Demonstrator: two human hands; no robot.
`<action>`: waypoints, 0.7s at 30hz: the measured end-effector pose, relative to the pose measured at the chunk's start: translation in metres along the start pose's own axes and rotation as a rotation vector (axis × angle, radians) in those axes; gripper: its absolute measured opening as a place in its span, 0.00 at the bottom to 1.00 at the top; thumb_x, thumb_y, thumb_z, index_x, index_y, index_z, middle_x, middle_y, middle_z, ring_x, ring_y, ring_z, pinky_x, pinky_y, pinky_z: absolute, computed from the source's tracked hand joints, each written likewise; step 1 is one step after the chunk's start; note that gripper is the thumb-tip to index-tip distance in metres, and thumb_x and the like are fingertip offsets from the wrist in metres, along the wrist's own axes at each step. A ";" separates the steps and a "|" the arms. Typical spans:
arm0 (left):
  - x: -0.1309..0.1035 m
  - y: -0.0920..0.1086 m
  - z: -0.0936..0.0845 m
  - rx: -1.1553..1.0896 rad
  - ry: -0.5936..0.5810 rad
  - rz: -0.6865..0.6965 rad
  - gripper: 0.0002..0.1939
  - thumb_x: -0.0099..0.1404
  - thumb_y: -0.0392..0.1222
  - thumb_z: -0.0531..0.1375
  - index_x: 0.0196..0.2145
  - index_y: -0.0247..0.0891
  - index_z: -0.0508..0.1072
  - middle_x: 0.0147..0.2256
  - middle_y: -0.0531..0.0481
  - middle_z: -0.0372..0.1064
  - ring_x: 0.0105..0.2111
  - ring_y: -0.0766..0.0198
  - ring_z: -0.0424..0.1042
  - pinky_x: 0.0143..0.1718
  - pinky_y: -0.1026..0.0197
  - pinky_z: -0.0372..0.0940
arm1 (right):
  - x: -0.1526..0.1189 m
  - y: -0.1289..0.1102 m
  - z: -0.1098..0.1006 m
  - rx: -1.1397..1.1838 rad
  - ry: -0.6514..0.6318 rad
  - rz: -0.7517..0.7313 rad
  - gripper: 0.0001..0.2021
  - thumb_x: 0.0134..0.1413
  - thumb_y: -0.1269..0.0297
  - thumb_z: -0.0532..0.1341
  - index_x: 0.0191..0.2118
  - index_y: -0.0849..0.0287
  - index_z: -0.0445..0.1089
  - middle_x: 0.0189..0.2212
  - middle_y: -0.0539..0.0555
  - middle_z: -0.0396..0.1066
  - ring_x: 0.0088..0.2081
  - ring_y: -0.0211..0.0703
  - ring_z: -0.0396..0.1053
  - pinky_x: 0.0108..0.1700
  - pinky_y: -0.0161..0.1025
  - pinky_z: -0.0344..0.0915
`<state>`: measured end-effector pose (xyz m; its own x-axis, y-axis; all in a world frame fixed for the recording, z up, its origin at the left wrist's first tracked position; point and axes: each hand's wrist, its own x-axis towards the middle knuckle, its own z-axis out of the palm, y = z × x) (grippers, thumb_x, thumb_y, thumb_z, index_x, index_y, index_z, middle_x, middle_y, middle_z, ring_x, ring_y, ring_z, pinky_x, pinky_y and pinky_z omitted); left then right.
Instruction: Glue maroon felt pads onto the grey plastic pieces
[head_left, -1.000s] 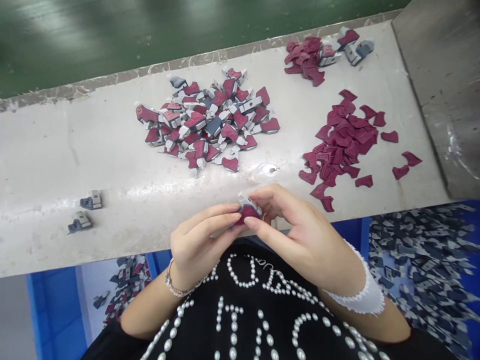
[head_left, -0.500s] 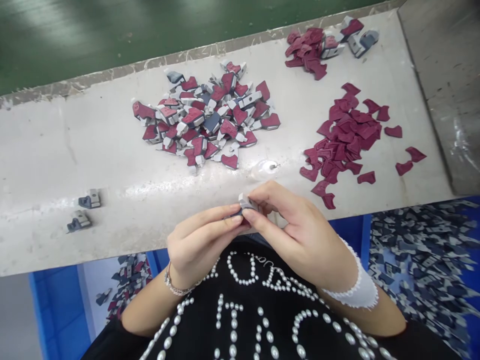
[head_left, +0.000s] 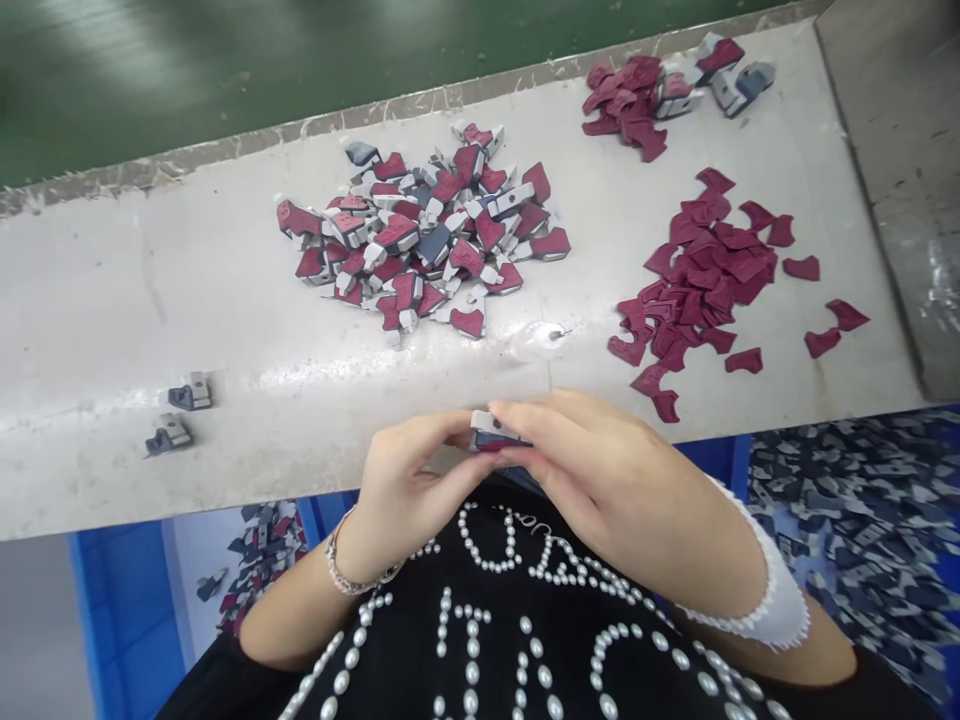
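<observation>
Pale grey, dark blue and maroon showed in bands on the small part [head_left: 487, 428], which was held between both hands close before the wearer's body, at the near edge of a whitish worktop [head_left: 82, 350]. Its grey side, marked by a round dark hole, faced upward; maroon appeared along the lower edge. The right hand [head_left: 607, 480] pinched the part's right end, forefinger above and thumb below, with a gap only as wide as the piece. The left hand [head_left: 412, 490] was bent around the opposite end, its thumb tip at the lower edge; its other fingers were largely hidden behind the part, so their exact contact could not be told.

Beyond the hands lay a heap of multicoloured parts [head_left: 431, 245], most bearing maroon faces. To its right was a spread of loose maroon pieces [head_left: 697, 280], and farther back a smaller maroon cluster [head_left: 626, 105] adjoined a few grey-and-blue parts [head_left: 742, 85]. Two separate parts [head_left: 193, 392] rested near each other at the left. Below the worktop, a blue bin [head_left: 124, 620] on the left contained further parts, and many more [head_left: 862, 540] lay at lower right. A bracelet [head_left: 345, 570] encircled the left wrist; a white cuff [head_left: 780, 600], the right.
</observation>
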<state>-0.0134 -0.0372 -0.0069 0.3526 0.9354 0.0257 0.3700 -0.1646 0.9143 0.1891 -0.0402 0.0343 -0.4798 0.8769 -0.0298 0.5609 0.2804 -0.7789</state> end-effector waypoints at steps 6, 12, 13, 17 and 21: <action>0.004 0.004 -0.003 -0.261 -0.135 -0.057 0.10 0.58 0.37 0.71 0.28 0.35 0.74 0.23 0.54 0.72 0.22 0.70 0.68 0.24 0.68 0.64 | -0.006 0.003 -0.009 0.053 -0.159 -0.089 0.18 0.62 0.82 0.51 0.54 0.64 0.67 0.38 0.56 0.73 0.38 0.46 0.67 0.36 0.43 0.69; 0.006 0.003 -0.002 -0.299 -0.205 -0.065 0.11 0.59 0.35 0.70 0.28 0.36 0.70 0.25 0.55 0.69 0.25 0.70 0.67 0.27 0.68 0.64 | -0.008 0.001 -0.009 0.091 -0.141 -0.022 0.12 0.66 0.75 0.52 0.49 0.61 0.69 0.33 0.52 0.69 0.35 0.43 0.65 0.33 0.41 0.64; 0.006 0.003 -0.004 -0.241 -0.224 -0.061 0.10 0.60 0.36 0.69 0.29 0.36 0.69 0.24 0.55 0.68 0.25 0.70 0.66 0.27 0.68 0.63 | -0.007 0.000 -0.008 0.104 -0.139 0.008 0.10 0.67 0.72 0.52 0.48 0.61 0.69 0.34 0.52 0.69 0.35 0.43 0.66 0.34 0.42 0.64; 0.004 0.007 -0.008 -0.110 -0.261 -0.044 0.10 0.62 0.36 0.66 0.29 0.36 0.68 0.24 0.56 0.63 0.25 0.71 0.61 0.27 0.67 0.60 | -0.004 0.001 -0.006 0.153 -0.181 0.076 0.08 0.68 0.68 0.53 0.45 0.60 0.69 0.37 0.52 0.71 0.38 0.43 0.67 0.38 0.43 0.64; 0.002 0.011 -0.006 -0.114 -0.242 -0.024 0.10 0.61 0.33 0.66 0.28 0.36 0.66 0.24 0.57 0.61 0.24 0.72 0.60 0.27 0.68 0.59 | -0.003 0.001 -0.005 0.178 -0.227 0.012 0.10 0.69 0.71 0.51 0.38 0.61 0.69 0.31 0.50 0.67 0.34 0.41 0.63 0.35 0.40 0.59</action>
<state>-0.0141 -0.0347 0.0055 0.5450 0.8345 -0.0812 0.2860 -0.0940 0.9536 0.1947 -0.0403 0.0365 -0.6239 0.7641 -0.1639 0.4501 0.1798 -0.8747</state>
